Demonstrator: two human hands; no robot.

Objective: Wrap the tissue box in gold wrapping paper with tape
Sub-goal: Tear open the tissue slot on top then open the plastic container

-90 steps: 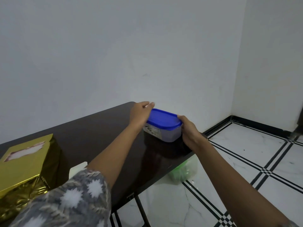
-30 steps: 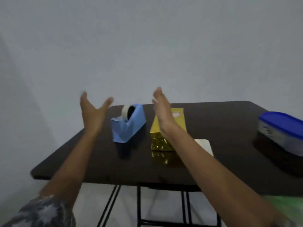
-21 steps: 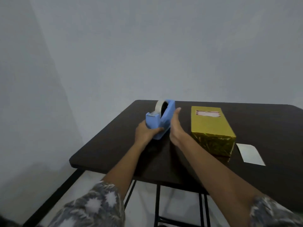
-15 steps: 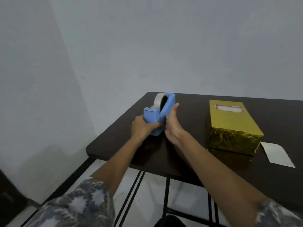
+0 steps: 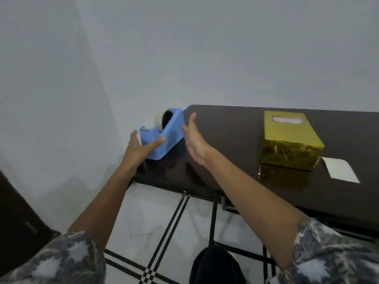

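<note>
The tissue box (image 5: 287, 136), covered in gold wrapping paper with its top opening left showing, stands on the dark table (image 5: 225, 124) at the right. A blue tape dispenser (image 5: 172, 128) with a roll of tape sits at the table's left end, close to the edge. My left hand (image 5: 139, 150) wraps the dispenser's near end, thumb on its right side and fingers on its left. My right hand (image 5: 194, 142) is spread open just right of the dispenser, not touching it.
A white slip of paper (image 5: 340, 170) lies flat right of the gold box. White walls stand close behind and left of the table. Below are black table legs, a tiled floor with dark stripes, and a dark object (image 5: 215, 265).
I let go of the blue-lidded container at the table's right and turned left. Both hands took the tape dispenser and shifted it toward the left edge. My right hand has now come off it.
</note>
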